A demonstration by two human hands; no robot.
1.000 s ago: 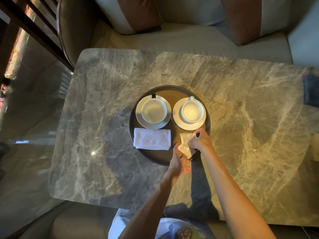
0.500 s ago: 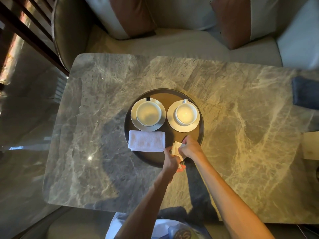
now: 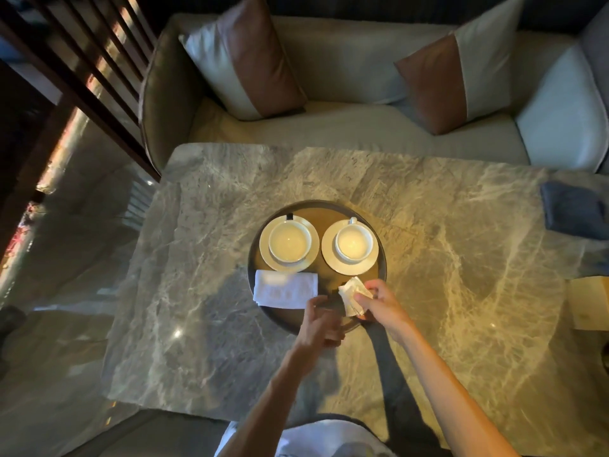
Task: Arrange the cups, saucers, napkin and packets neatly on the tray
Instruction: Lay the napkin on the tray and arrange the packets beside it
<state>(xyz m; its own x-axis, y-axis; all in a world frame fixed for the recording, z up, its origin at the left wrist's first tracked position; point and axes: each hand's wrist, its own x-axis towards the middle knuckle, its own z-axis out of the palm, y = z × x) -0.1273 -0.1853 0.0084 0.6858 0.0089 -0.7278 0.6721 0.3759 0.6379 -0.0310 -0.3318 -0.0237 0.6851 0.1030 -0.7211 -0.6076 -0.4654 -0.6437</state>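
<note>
A round dark tray [image 3: 324, 211] sits mid-table. At its back stand two white cups on white saucers, the left cup [image 3: 290, 240] and the right cup [image 3: 354, 242]. A folded white napkin [image 3: 285, 289] lies on the tray's front left, overhanging the rim. My right hand [image 3: 384, 305] pinches a small stack of pale packets [image 3: 353, 295] over the tray's front right. My left hand [image 3: 321, 321] hovers at the tray's near rim just left of the packets, fingers curled, holding nothing that I can see.
The marble table [image 3: 461, 258] carries a dark blue cloth [image 3: 575, 214] at its right edge and a pale card [image 3: 590, 306] below it. A sofa with two brown-and-white cushions [image 3: 250, 61] runs behind the table. Wooden slats [image 3: 82, 61] stand at the left.
My left hand has come off the packets and drawn back toward me. My right hand has kept the packets and shifted slightly right. The view has tilted up, showing more sofa.
</note>
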